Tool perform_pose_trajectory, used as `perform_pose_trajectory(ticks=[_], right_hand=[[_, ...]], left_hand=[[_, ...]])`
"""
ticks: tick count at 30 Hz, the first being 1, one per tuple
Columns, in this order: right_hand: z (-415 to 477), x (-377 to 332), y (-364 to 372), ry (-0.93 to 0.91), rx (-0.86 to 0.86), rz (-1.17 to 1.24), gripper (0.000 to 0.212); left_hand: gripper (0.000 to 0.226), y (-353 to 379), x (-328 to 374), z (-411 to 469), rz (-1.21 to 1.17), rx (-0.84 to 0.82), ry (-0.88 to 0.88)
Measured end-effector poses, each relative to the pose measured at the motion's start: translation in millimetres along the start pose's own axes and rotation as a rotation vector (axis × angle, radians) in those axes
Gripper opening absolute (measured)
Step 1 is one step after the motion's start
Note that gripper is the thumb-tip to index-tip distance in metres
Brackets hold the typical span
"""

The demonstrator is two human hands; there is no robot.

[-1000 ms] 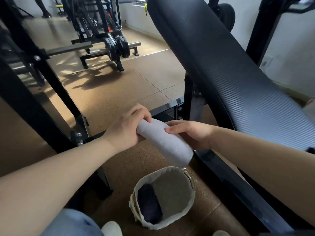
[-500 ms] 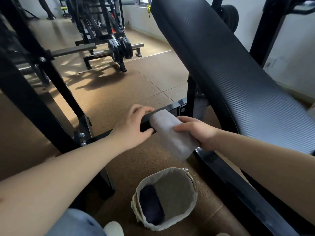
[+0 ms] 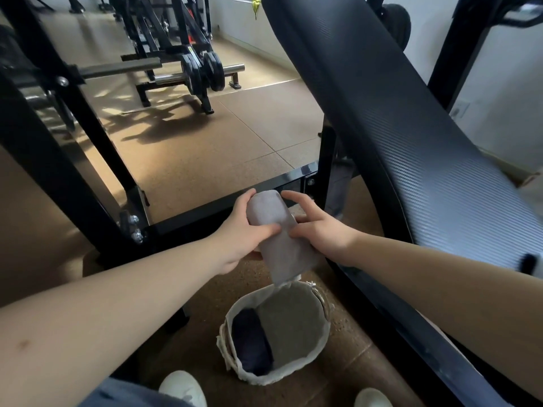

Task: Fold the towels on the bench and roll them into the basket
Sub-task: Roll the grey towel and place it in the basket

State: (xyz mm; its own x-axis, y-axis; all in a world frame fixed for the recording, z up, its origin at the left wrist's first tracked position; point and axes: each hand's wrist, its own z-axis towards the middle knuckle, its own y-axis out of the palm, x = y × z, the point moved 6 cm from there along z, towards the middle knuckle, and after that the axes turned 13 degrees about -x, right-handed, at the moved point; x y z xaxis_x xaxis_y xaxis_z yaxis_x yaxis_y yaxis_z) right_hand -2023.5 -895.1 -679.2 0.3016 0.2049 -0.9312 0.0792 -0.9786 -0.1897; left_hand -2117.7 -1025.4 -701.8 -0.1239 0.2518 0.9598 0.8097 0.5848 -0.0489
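Observation:
A rolled grey towel (image 3: 279, 239) stands nearly upright in the air just above the basket (image 3: 232, 342), its lower end close to the far rim. My left hand (image 3: 238, 239) grips the roll from the left, thumb across its front. My right hand (image 3: 317, 230) touches its right side with fingers spread and mostly straight. The round, cloth-lined basket sits on the floor between my feet and holds a dark rolled towel (image 3: 251, 342) on its left side. The black padded bench (image 3: 411, 142) slopes up on the right.
The bench's black steel frame (image 3: 205, 207) crosses behind my hands and runs along the basket's right. A black rack upright (image 3: 58, 160) stands at left. A barbell with plates (image 3: 202, 71) lies farther back on the brown floor. My white shoes (image 3: 182, 389) flank the basket.
The towel roll has tipped from slanted to nearly upright and come down toward the basket. My left hand moved from its top end to its side; my right fingers spread open.

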Motion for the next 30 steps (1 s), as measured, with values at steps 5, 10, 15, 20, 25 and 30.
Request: perform_pose_trajectory(ticks=[5, 10, 15, 20, 25, 30], right_hand=[[3, 22, 11, 0.093, -0.003, -0.054, 0.069], [6, 64, 20, 0.109, 0.046, 0.007, 0.075], [15, 115, 41, 0.158, 0.038, 0.006, 0.082], [27, 153, 54, 0.219, 0.034, -0.086, 0.085], [46, 200, 60, 0.350, -0.018, -0.289, 0.084], [59, 250, 66, 0.446, -0.097, -0.271, 0.077]], left_hand=[[0.096, 9, -26, 2, -0.097, 0.079, -0.008], [0.101, 16, -65, 3, -0.124, 0.124, -0.067], [0.093, 15, -116, 8, -0.002, 0.078, -0.232], [0.080, 9, -158, 11, 0.129, 0.065, -0.280], [0.052, 4, -214, 7, 0.565, 0.046, -0.420], [0.031, 19, -255, 0, 1.165, -0.287, -0.433]])
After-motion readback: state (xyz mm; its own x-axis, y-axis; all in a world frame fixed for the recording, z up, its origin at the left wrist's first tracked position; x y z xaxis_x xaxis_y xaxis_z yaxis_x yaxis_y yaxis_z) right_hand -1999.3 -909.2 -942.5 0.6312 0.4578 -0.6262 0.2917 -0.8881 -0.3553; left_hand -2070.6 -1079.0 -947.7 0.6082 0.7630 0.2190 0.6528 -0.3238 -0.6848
